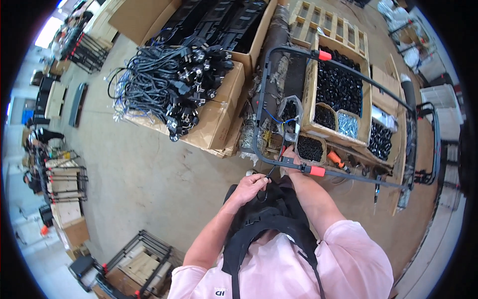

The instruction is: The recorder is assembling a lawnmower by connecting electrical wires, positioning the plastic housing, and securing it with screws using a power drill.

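A black tubular handle frame with red pieces lies before me, its near corner close to my body. My left hand pinches a black cable just left of that corner, and a loop of the cable hangs below the fingers. My right hand is closed at the corner beside a small black box on the frame. The frame and box partly cover its fingers, so what they grip is unclear. Blue wires run near the frame's left side, above the right hand.
Bundled black power cords with plugs lie on a cardboard box at left. Right of the frame's left bar, an open carton holds black parts and silver screws. An orange-handled tool lies nearby. A wooden pallet stands behind.
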### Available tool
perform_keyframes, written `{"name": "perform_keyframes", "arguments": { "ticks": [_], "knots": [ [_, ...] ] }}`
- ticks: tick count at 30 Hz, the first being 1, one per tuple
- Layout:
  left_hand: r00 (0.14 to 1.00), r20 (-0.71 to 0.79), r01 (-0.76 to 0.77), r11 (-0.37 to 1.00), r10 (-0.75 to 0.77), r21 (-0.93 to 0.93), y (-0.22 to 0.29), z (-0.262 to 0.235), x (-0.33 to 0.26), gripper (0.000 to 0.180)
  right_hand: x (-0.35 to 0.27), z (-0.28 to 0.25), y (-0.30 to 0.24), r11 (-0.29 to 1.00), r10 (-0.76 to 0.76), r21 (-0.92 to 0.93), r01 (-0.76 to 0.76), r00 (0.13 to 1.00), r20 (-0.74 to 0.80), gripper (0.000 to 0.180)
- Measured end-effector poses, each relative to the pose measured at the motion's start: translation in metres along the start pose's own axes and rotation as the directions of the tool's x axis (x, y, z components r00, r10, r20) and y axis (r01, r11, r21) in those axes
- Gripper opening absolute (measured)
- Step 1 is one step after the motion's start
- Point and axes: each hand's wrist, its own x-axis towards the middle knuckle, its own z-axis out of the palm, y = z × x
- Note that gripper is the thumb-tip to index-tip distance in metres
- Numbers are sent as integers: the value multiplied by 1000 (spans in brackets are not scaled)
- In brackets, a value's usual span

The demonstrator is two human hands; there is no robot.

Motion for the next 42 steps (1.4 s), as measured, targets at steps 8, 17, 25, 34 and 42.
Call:
{"name": "perform_keyframes", "arguments": {
  "ticks": [8, 17, 25, 34, 42],
  "knots": [
    [998, -5, -63, 993, 63, -100, -19, 12, 18, 29, 1, 54, 43, 692, 18, 668, -273, 932, 362, 26],
    [993, -23, -115, 969, 112, -220, -15, 33, 31, 29, -174, -26, 66, 893, -159, 448, 45, 962, 221, 45],
    [991, -136, -42, 985, 20, -167, -7, 46, 28, 30, -187, -38, 72, 836, -383, 430, 341, 924, 13, 67],
    [964, -267, -57, 991, 23, -118, -6, 64, 24, 27, -186, -59, 70, 850, -430, 379, 366, 898, 98, 71],
    [951, -287, -100, 994, 111, 50, -16, 65, 30, 29, -189, -65, 65, 877, -442, 255, 408, 892, 95, 75]
  ]
}}
